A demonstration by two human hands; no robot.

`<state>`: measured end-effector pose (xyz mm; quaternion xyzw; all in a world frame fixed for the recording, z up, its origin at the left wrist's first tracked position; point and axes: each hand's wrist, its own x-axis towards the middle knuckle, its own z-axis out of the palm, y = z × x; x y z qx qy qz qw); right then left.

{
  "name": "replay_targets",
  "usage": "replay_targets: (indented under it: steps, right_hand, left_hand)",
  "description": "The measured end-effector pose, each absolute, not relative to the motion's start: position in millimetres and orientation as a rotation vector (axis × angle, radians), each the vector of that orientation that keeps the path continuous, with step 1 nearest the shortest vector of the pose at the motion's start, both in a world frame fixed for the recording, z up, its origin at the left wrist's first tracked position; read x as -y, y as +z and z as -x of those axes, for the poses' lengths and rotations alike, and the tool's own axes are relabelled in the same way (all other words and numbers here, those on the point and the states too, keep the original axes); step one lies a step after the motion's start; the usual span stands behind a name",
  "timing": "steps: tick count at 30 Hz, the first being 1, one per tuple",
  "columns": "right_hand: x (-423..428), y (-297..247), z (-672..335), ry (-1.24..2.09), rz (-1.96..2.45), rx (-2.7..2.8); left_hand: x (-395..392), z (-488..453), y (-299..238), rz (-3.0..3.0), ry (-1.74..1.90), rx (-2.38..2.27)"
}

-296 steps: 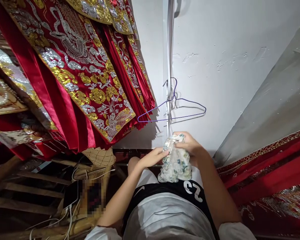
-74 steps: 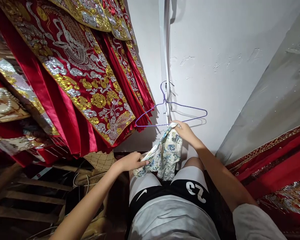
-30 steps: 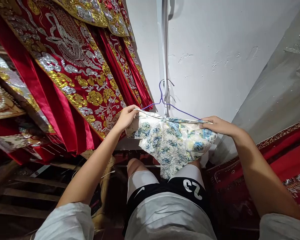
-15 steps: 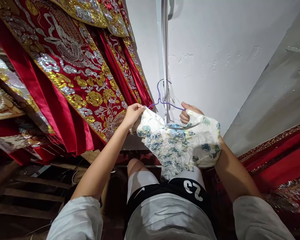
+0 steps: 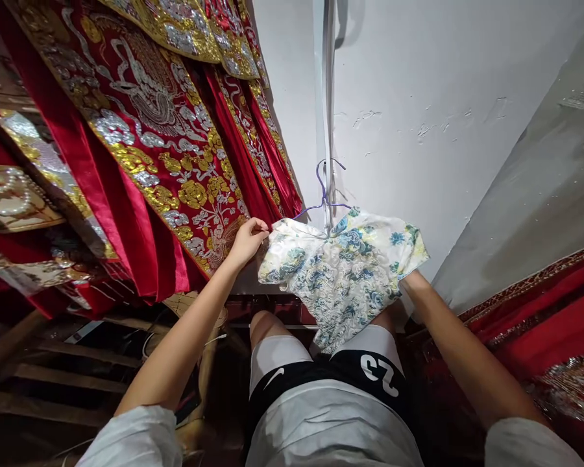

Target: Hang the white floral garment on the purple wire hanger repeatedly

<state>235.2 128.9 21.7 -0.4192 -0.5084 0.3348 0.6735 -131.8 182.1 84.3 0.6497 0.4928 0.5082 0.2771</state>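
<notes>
A short-sleeved white floral blouse [image 5: 340, 272] with blue and green flowers and a ruffled front hangs before me on a thin purple hanger [image 5: 324, 188]. The hanger's hook is at a white vertical pole. My left hand [image 5: 250, 242] is at the blouse's left shoulder, fingers curled and fingertips against the cloth edge in what looks like a pinch. My right forearm [image 5: 433, 301] enters the right sleeve from below; my right hand is hidden under the blouse, so its fingers do not show. The hanger's ends are covered by the shoulders.
Red costumes with gold and silver sequin embroidery [image 5: 175, 149] hang at the left. The white pole [image 5: 327, 78] runs along a scuffed white wall [image 5: 418, 84]. Grey plastic sheeting [image 5: 530, 188] and red cloth [image 5: 555, 311] are at the right. Wooden slats [image 5: 73, 376] lie at lower left.
My right hand, visible at the neckline before, is now covered by the blouse, whose right shoulder lies over the hanger. My left hand has shifted left and down to the shoulder's outer edge.
</notes>
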Motion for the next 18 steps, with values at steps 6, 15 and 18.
replay_targets:
  steps: [6,15,18]
  right_hand:
    - [-122.5,65.7,-257.4,1.002,0.725,1.047]
    - [-62.8,103.5,-211.7,0.987,0.892,1.67]
    - [-71.1,112.9,-219.3,0.85,0.91,1.481]
  left_hand:
    - [-179.5,98.9,82.5,-2.085,1.279,-1.172]
    - [-202.0,40.1,88.1,-2.376,1.329,-0.947]
    - [-201.1,36.9,90.3,-2.384,1.372,-1.028]
